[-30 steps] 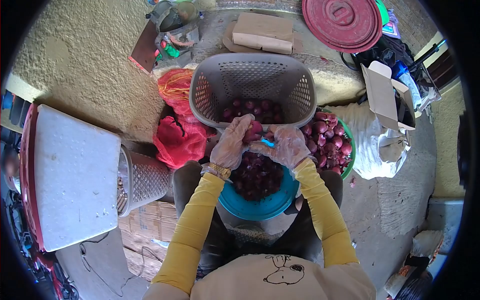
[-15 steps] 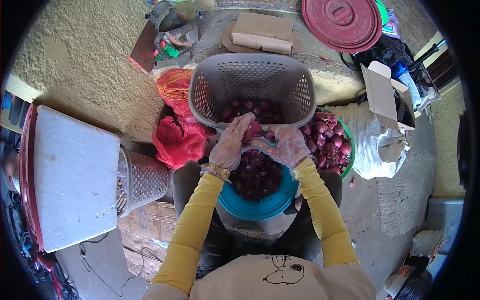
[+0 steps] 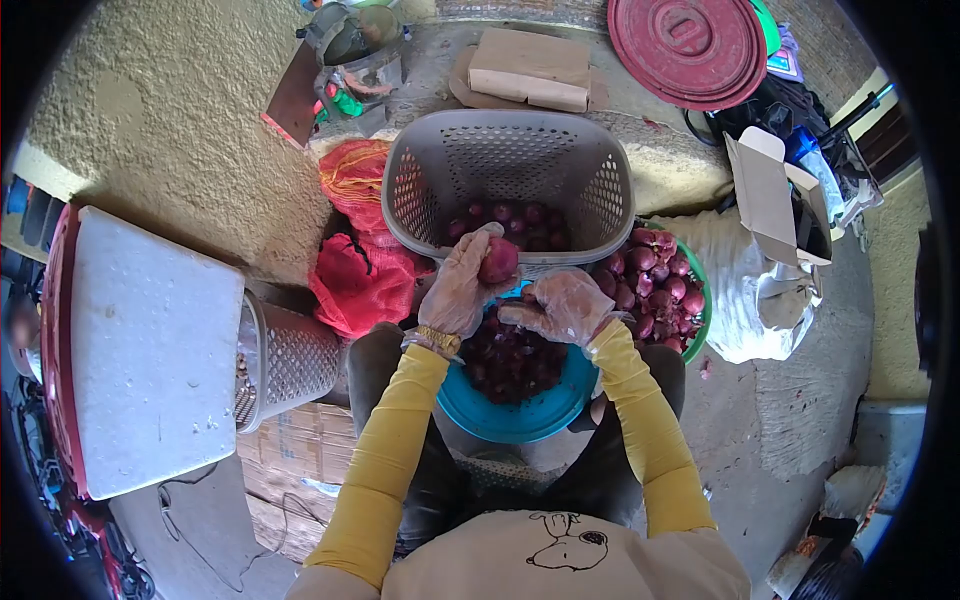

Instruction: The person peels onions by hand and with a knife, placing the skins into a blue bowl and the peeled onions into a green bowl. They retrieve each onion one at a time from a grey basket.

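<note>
My left hand, in a clear plastic glove, holds a red onion just past the near rim of the grey perforated basket. Several onions lie in the bottom of that basket. To the right, my right hand, gloved too, has its fingers curled over the blue basin; a small blue-handled tool shows partly at its fingertips. Dark onion skins fill the middle of the basin. Beside my right hand is a green tub of red onions.
A red mesh sack lies left of the basket. Farther left are a white foam lid and another perforated basket. Cardboard and a red lid lie beyond; a white sack is at right.
My hands have moved apart. The onion in my left hand now shows more fully, and my right hand has shifted down and left, away from it.
</note>
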{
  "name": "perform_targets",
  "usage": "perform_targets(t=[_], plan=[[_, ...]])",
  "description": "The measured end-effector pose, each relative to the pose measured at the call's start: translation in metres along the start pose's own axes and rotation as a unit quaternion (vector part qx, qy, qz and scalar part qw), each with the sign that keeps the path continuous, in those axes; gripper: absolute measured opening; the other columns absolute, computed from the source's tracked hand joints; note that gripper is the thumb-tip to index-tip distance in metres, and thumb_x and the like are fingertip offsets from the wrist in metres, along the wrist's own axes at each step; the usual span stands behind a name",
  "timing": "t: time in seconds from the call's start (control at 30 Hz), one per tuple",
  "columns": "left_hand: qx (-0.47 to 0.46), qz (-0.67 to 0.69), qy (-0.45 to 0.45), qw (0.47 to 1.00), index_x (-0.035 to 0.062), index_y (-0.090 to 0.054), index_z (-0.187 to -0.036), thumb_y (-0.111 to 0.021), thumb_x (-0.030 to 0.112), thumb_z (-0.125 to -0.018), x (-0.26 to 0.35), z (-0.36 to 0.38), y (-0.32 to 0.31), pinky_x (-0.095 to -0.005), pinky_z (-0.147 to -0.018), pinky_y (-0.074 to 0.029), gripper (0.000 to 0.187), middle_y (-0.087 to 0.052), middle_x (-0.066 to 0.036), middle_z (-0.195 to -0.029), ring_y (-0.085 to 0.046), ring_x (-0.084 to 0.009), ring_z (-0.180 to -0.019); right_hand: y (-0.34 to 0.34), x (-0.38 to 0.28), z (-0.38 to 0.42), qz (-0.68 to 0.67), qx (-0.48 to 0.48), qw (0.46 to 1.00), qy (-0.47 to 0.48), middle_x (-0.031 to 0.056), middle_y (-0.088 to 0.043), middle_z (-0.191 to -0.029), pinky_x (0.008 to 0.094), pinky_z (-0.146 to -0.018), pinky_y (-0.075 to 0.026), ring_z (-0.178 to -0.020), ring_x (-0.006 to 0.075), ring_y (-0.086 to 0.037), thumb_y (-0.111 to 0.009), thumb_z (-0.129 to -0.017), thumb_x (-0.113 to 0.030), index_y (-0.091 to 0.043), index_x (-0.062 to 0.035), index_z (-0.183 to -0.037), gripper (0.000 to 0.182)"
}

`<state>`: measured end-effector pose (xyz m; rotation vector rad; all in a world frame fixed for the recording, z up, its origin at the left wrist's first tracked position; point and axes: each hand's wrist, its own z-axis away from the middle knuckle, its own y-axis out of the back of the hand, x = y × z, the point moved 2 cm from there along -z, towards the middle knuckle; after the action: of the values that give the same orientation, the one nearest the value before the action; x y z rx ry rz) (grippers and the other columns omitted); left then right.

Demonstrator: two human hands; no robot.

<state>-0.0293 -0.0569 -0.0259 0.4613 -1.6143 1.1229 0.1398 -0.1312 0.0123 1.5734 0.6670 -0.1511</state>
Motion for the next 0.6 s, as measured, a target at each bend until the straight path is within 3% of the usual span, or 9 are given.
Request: perform_targets(t=[0.07,0.13,0.17,0.23,0.27,0.33,0.47,0.53,0.6], plan=[[0.003,0.033,0.004,0.999,0.0080,-0.052,-0.140,-0.051,0.030,-0.110,-0.002,-0.001,0.004,-0.0397,-0.099,-0.057,0.037,-0.049,-0.006,-0.138,-0.055,-0.0204,-0.117,0.000,0.001,0.001,-0.006,-0.042,0.999,0.002,0.0206,-0.065,-0.069,0.0505,-0.064,-0.051,-0.070,0.0435,-0.065,-0.064,-0.091,-0.066,-0.074,-0.0033,-0.081,0.064],[0.021,-0.243,-0.091,0.966,0.0076,-0.052,-0.139,-0.053,0.030,-0.109,0.000,-0.002,0.007,-0.0412,-0.100,-0.056,0.038,-0.051,-0.006,-0.133,-0.056,-0.0216,-0.117,0.000,0.001,0.002,-0.011,-0.084,0.996,0.004,0.0211,-0.065,-0.070,0.0508,-0.065,-0.051,-0.070,0.0437,-0.065,-0.062,-0.092,-0.067,-0.073,-0.0026,-0.081,0.067],[0.022,-0.243,-0.093,0.965,0.0076,-0.052,-0.139,-0.053,0.030,-0.109,-0.002,-0.002,0.007,-0.0412,-0.100,-0.056,0.038,-0.051,-0.006,-0.133,-0.056,-0.0216,-0.117,-0.004,0.002,0.003,0.013,-0.108,0.994,-0.012,0.0212,-0.066,-0.071,0.0512,-0.066,-0.052,-0.071,0.0437,-0.065,-0.061,-0.092,-0.068,-0.073,-0.0026,-0.082,0.067],[-0.008,-0.067,-0.114,0.991,0.0073,-0.053,-0.137,-0.056,0.033,-0.108,0.000,0.000,0.004,-0.0428,-0.101,-0.056,0.039,-0.052,-0.007,-0.127,-0.056,-0.0227,-0.115,0.000,-0.003,0.000,0.036,-0.132,0.990,-0.028,0.0214,-0.066,-0.072,0.0515,-0.067,-0.052,-0.072,0.0438,-0.066,-0.059,-0.092,-0.069,-0.073,-0.0026,-0.084,0.068],[-0.008,-0.067,-0.114,0.991,0.0073,-0.053,-0.137,-0.056,0.033,-0.108,0.001,0.000,0.003,-0.0428,-0.101,-0.056,0.039,-0.052,-0.007,-0.127,-0.056,-0.0227,-0.115,0.003,-0.005,0.000,0.041,-0.159,0.985,-0.059,0.0210,-0.070,-0.078,0.0515,-0.072,-0.053,-0.078,0.0427,-0.068,-0.056,-0.093,-0.070,-0.075,-0.0035,-0.087,0.069],[0.056,0.172,0.062,0.982,0.0070,-0.055,-0.135,-0.058,0.036,-0.107,0.004,0.000,0.000,-0.0429,-0.099,-0.056,0.041,-0.053,-0.009,-0.123,-0.058,-0.0232,-0.111,0.000,-0.004,0.000,0.047,-0.186,0.977,-0.091,0.0205,-0.073,-0.084,0.0515,-0.077,-0.054,-0.085,0.0416,-0.071,-0.053,-0.094,-0.071,-0.076,-0.0044,-0.090,0.070],[0.043,0.205,0.082,0.974,0.0081,-0.056,-0.131,-0.062,0.034,-0.105,0.002,-0.002,0.004,-0.0427,-0.094,-0.059,0.037,-0.058,-0.006,-0.114,-0.060,-0.0234,-0.118,-0.017,0.007,-0.001,0.043,-0.147,0.982,-0.111,0.0194,-0.073,-0.083,0.0508,-0.080,-0.054,-0.085,0.0404,-0.071,-0.058,-0.090,-0.072,-0.076,-0.0052,-0.087,0.069],[0.050,0.222,0.140,0.964,0.0082,-0.056,-0.129,-0.059,0.036,-0.106,0.002,-0.002,0.005,-0.0438,-0.089,-0.060,0.036,-0.059,-0.006,-0.112,-0.062,-0.0233,-0.114,-0.008,0.002,-0.005,0.065,-0.155,0.978,-0.120,0.0191,-0.073,-0.083,0.0502,-0.080,-0.054,-0.085,0.0400,-0.071,-0.061,-0.088,-0.073,-0.077,-0.0059,-0.086,0.069],[0.065,0.221,0.132,0.964,0.0051,-0.056,-0.130,-0.058,0.037,-0.107,0.000,-0.003,0.002,-0.0436,-0.092,-0.058,0.039,-0.059,-0.008,-0.112,-0.061,-0.0234,-0.110,0.005,-0.005,-0.004,0.035,-0.158,0.979,-0.121,0.0183,-0.073,-0.082,0.0489,-0.080,-0.055,-0.083,0.0398,-0.071,-0.070,-0.082,-0.070,-0.078,-0.0075,-0.085,0.063]])
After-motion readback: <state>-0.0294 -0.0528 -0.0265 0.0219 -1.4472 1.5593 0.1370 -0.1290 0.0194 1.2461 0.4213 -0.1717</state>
